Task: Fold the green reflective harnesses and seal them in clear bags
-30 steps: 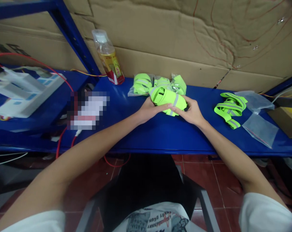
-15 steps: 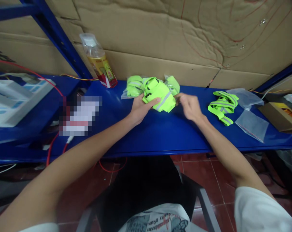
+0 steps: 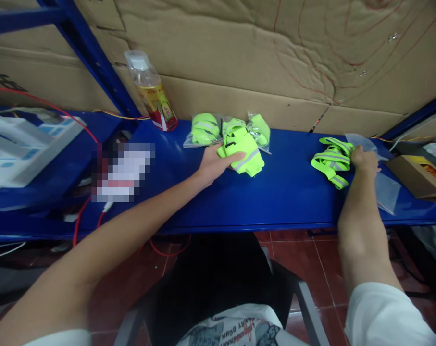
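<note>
My left hand [image 3: 218, 163] is closed around a folded neon-yellow reflective strap [image 3: 247, 154], with the thumb pressed on top of its grey stripe. Behind it, two more yellow straps lie in clear bags, one bagged strap [image 3: 205, 129] on the left and another bagged strap [image 3: 259, 129] on the right. My right hand [image 3: 365, 159] is over the clear plastic bags on the right, its fingers partly hidden and blurred. Left of that hand lies a loose, tangled reflective strap [image 3: 333, 158]. One flat clear bag [image 3: 388, 192] shows beside my wrist.
A bottle [image 3: 156, 103] with a yellow and red label stands at the back left against the cardboard wall [image 3: 221, 57]. A pixelated flat object [image 3: 124, 173] with a cable lies left. An open cardboard box [image 3: 419, 175] sits far right on the blue table [image 3: 239, 206].
My right hand has left the folded strap and moved right to the clear bags beside the loose strap. My left hand still holds the folded strap, slightly farther right in view.
</note>
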`<act>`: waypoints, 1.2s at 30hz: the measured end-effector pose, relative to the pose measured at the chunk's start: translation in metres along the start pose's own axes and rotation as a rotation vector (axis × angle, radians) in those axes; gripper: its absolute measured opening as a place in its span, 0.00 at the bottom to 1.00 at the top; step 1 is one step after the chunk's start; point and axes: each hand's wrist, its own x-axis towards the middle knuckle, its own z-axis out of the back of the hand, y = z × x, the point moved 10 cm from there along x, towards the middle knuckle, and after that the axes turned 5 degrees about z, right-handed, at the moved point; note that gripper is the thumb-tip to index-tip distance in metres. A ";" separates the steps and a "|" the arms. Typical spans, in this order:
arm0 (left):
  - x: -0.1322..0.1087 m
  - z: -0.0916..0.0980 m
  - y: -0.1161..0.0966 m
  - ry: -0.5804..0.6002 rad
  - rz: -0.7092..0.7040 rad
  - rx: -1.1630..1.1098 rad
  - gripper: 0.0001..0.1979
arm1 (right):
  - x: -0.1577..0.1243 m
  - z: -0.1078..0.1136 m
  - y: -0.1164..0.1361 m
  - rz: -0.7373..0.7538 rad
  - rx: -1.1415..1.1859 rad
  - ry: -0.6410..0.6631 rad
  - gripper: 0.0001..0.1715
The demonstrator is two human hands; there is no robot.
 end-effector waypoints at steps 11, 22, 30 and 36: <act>0.002 0.003 -0.003 0.014 0.019 0.114 0.25 | -0.028 0.055 0.144 0.362 0.494 -0.094 0.28; 0.013 0.038 -0.027 -0.111 -0.021 0.215 0.26 | -0.127 0.048 0.253 0.793 0.632 0.376 0.29; 0.007 0.021 -0.021 -0.041 0.019 0.181 0.30 | -0.189 0.039 0.294 1.037 0.534 0.690 0.16; 0.010 0.007 -0.014 0.190 0.036 0.166 0.32 | -0.183 0.022 0.285 0.885 0.577 0.703 0.14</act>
